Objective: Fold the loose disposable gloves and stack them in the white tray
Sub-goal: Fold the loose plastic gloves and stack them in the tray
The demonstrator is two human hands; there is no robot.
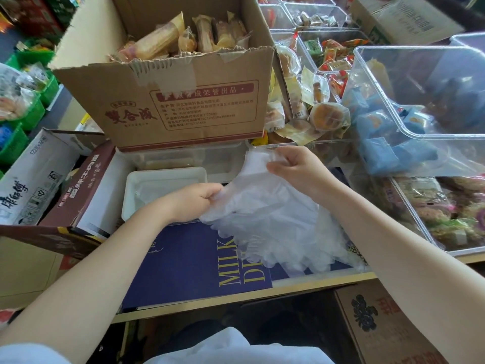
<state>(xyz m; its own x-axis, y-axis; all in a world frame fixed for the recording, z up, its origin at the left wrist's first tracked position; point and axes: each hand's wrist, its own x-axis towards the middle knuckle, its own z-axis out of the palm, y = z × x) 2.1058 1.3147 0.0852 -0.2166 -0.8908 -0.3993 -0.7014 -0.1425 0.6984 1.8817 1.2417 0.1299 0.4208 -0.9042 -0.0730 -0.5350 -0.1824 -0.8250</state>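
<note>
A: Where are the gloves (273, 219)?

B: Held up over the blue box (189, 261) on the counter. The right hand (296, 170) pinches the cuff end, the left hand (195, 202) pinches the near side edge. Long axis runs away from the person, fingers drooping toward them.

A: And the tray (165, 177)?

B: Just left of the gloves, behind the left hand, which is nearer. Thin, crinkly, translucent film; rigid white tray with some film already inside.
</note>
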